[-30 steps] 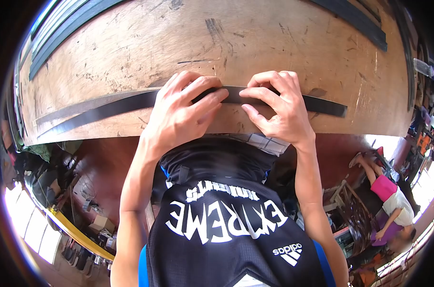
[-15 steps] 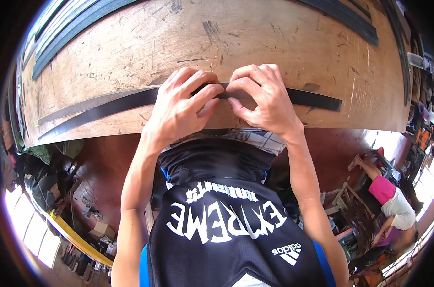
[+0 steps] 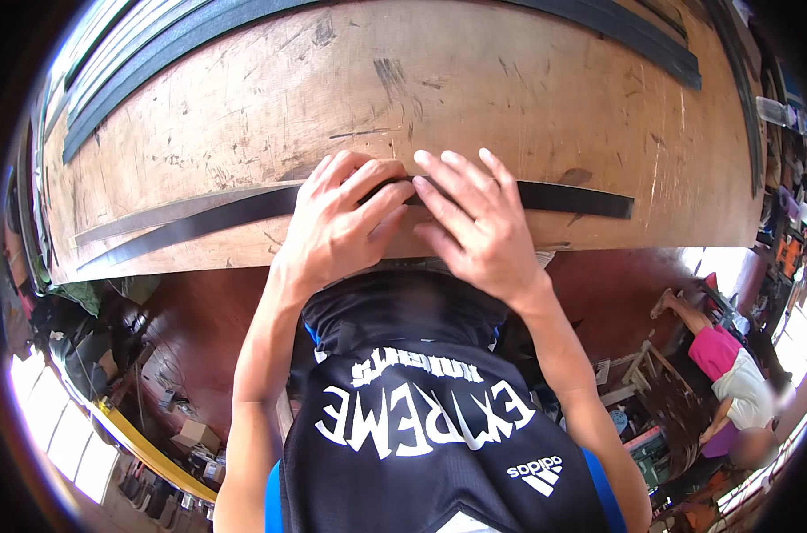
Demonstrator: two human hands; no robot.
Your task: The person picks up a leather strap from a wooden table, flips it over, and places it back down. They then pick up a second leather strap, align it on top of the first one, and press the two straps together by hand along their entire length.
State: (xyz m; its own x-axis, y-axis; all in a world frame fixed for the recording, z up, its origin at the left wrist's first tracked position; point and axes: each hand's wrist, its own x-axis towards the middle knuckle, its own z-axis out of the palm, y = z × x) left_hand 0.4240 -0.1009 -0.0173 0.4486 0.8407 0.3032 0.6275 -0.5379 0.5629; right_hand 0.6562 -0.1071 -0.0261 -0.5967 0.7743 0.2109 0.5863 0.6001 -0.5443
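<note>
A long, flat black strip [image 3: 581,199] lies across the wooden table near its front edge, passing under both hands. My left hand [image 3: 337,218] is closed on the strip near its middle, fingers curled over it; the fingertips and thumb are partly hidden. Just to the right, my right hand [image 3: 483,231] is over the same strip with its fingers stretched out and apart, the thumb blurred. The two hands' fingertips nearly meet. A thinner greyish-brown strip [image 3: 150,222] runs beside the black one on the left.
The scratched wooden table [image 3: 475,98] fills the upper view. More dark strips [image 3: 137,93] lie stacked at its far left, and others [image 3: 635,40] at the far right. Behind on the right, a person in pink shorts [image 3: 719,355] bends over. A cardboard box [image 3: 196,435] sits lower left.
My right hand has opened from a curled pinch to outstretched fingers. My left hand stays curled on the strip. The table and strips appear slightly lower in view.
</note>
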